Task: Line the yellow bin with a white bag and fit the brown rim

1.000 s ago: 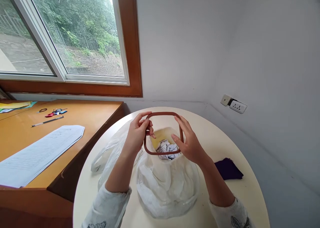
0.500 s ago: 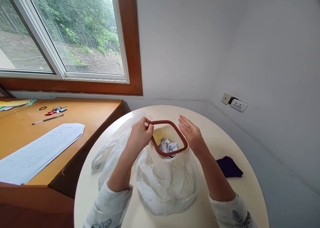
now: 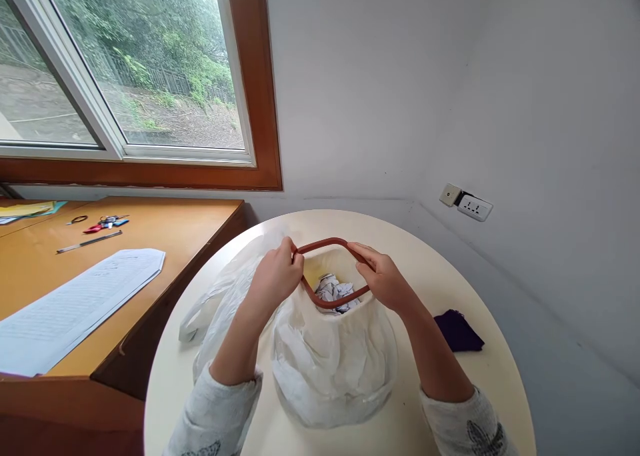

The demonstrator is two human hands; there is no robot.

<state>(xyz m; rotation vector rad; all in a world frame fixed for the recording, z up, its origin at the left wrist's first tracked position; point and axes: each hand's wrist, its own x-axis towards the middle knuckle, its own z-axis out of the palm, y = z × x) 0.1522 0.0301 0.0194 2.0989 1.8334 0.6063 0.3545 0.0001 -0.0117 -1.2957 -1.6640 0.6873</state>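
A reddish-brown rounded-square rim ring (image 3: 327, 304) is held over the mouth of a trash bin, tilted a little. My left hand (image 3: 277, 269) pinches the ring's left side. On its right side, my right hand (image 3: 384, 277) is closed with thumb and fingers around the frame. Beneath it, a white plastic bag (image 3: 335, 369) lines the bin and hangs in loose folds around the outside, hiding the bin's walls. Through the ring I see crumpled paper (image 3: 334, 289) inside.
Another sheer plastic bag (image 3: 225, 303) lies left on the round white table (image 3: 425, 256). A dark purple cloth (image 3: 459, 331) rests at the right. On the wooden desk (image 3: 200, 223) are papers (image 3: 90, 303), a pen (image 3: 90, 241) and keys (image 3: 107, 223).
My right hand has gone from open beside the ring to gripping its right side. The ring's right side is raised slightly. My left hand keeps its hold.
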